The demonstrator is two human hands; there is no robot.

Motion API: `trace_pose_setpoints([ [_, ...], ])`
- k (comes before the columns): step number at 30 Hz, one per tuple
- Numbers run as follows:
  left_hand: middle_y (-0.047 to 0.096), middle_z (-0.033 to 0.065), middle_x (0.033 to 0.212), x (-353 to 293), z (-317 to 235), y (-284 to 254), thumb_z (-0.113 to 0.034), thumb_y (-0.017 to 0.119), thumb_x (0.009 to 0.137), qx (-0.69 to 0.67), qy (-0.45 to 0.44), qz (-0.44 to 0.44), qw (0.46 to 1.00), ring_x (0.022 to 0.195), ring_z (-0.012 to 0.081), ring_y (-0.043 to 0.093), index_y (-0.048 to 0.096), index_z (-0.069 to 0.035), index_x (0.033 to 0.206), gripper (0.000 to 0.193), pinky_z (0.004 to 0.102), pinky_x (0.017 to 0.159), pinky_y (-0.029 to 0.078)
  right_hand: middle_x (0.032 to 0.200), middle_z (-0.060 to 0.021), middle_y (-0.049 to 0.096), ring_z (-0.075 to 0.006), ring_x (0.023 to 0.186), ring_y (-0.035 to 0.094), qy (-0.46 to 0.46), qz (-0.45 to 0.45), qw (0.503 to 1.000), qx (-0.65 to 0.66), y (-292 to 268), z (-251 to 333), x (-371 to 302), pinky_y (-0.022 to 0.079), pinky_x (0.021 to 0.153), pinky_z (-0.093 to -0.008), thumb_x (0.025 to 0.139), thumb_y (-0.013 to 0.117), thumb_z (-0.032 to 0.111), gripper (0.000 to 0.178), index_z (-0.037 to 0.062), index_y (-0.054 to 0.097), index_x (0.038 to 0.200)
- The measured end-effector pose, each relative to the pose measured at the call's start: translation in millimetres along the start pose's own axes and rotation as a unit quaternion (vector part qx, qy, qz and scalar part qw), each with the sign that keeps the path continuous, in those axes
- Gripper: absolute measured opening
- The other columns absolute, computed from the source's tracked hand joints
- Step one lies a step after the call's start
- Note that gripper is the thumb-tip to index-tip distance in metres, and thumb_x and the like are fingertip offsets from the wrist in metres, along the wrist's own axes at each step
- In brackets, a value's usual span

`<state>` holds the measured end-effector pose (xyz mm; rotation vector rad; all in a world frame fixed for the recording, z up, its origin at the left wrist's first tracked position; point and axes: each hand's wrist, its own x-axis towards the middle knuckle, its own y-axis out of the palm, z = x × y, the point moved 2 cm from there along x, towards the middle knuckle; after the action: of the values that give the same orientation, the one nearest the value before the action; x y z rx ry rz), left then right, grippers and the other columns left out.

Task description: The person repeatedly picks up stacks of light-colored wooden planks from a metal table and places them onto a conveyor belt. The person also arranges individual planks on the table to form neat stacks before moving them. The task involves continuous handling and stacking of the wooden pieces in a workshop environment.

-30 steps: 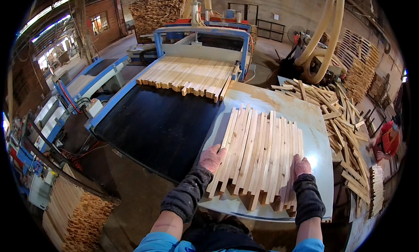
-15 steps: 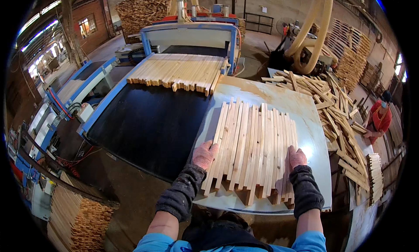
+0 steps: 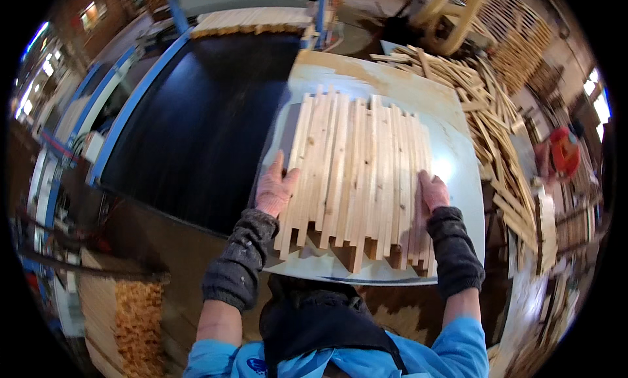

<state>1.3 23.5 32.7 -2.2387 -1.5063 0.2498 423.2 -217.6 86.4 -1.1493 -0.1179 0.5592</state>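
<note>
A batch of pale wooden strips lies side by side on a grey-white board table, its ends uneven. At the batch's left edge is my left hand, in a pinkish glove, with the fingers stretched and the thumb spread toward the outer strip. My right hand, gloved alike, grips the right edge with bent fingers; part of them is hidden. Dark knitted sleeves cover both forearms.
Left of the table runs a black conveyor belt, with a row of strips at its far end under a blue machine frame. Loose wood pieces are heaped at right, near a person in red. Stacked wood stands at lower left.
The view has tipped downward and shifted. The row on the belt is farther off, closer to the machine. My left fingers have spread at the batch's edge; my right hand stays at its side.
</note>
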Motion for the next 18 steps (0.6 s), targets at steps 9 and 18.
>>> trace_pose_setpoints([
  [9,0.056,0.0264,0.153,14.8,-43.2,4.4,-0.057,0.07,0.092,0.189,-0.127,0.072,0.971,0.14,0.043,0.055,0.045,-0.003,0.16,0.09,0.0491,0.115,0.046,0.096,-0.0113,0.073,-0.0232,0.092,0.066,-0.022,0.066,0.99,0.123,24.3,-41.2,59.5,0.052,0.086,-0.0387,0.094,0.07,0.068,0.078,-0.0081,0.073,0.109],
  [18,0.063,0.0239,0.142,23.7,-76.5,7.0,-0.062,0.071,0.089,0.243,-0.131,0.062,0.959,0.13,0.0413,0.062,0.034,-0.011,0.168,0.101,0.0513,0.11,0.05,0.08,-0.0061,0.065,-0.0179,0.077,0.059,-0.025,0.08,0.975,0.204,14.4,-30.7,33.5,0.05,0.073,-0.0381,0.09,0.082,0.048,0.052,-0.0023,0.07,0.089],
])
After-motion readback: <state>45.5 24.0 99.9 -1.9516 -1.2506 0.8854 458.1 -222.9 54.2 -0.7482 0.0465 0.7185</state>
